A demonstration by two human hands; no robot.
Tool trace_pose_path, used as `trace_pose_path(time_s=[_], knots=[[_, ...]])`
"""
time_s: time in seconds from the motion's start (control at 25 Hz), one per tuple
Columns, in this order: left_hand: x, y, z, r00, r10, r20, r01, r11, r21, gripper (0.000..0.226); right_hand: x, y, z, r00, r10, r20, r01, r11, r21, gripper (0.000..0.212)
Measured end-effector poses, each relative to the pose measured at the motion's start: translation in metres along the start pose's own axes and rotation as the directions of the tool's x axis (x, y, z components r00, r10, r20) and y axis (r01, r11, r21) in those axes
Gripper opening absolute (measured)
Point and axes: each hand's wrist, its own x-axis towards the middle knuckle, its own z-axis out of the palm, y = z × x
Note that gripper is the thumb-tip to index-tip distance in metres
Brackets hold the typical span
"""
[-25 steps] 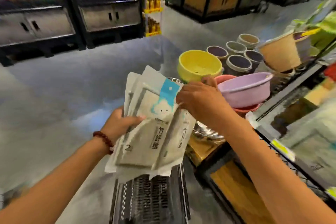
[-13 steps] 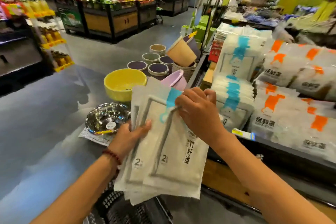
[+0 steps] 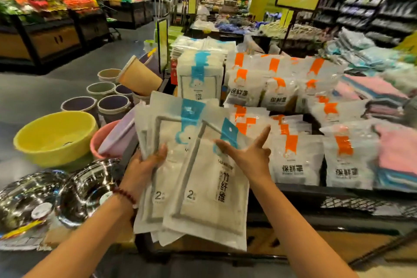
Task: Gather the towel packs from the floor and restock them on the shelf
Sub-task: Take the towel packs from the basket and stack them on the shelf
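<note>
A fanned stack of white towel packs (image 3: 203, 178) with blue tabs is held upright in front of the shelf (image 3: 338, 189). My left hand (image 3: 144, 165) grips the stack from its left edge, thumb across the front. My right hand (image 3: 248, 153) lies on the front pack with fingers spread and straight, index finger pointing up right. More blue-tab towel packs (image 3: 198, 79) stand upright on the shelf behind the stack.
Orange-tab bag packs (image 3: 295, 156) fill the shelf to the right, with folded pink cloths (image 3: 399, 151) beyond. On the left are a yellow basin (image 3: 54, 135), pink and purple basins (image 3: 106, 140), steel bowls (image 3: 85, 189) and several buckets (image 3: 112, 104).
The view has swung right and up from the floor to the shelf. The stack has risen toward the shelf. My right hand has released its grip and spread its fingers.
</note>
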Motion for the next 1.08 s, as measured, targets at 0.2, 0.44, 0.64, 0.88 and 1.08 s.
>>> trace_pose_path(time_s=[0.2, 0.44, 0.64, 0.88, 1.08], knots=[[0.069, -0.009, 0.036, 0.993, 0.007, -0.115, -0.004, 0.999, 0.032, 0.034, 0.082, 0.018, -0.010, 0.999, -0.005, -0.041, 0.013, 0.982, 0.189, 0.108], [0.134, -0.012, 0.032, 0.967, 0.033, -0.254, -0.013, 0.997, 0.081, 0.014, 0.151, 0.012, 0.011, 0.999, -0.006, 0.034, -0.007, 0.925, 0.380, 0.041], [0.182, -0.009, 0.008, 0.971, 0.046, -0.236, -0.021, 0.994, 0.109, 0.019, 0.174, -0.013, 0.034, 0.996, -0.075, 0.046, 0.045, 0.887, 0.460, 0.027], [0.238, -0.013, -0.033, 0.979, -0.029, -0.200, 0.073, 0.974, 0.215, 0.004, 0.190, -0.040, 0.023, 0.991, -0.086, -0.099, 0.124, 0.865, 0.487, 0.027], [0.251, -0.041, -0.037, 0.984, -0.027, -0.176, 0.084, 0.943, 0.323, 0.005, 0.207, -0.032, -0.001, 0.931, 0.015, -0.365, 0.194, 0.825, 0.531, 0.040]])
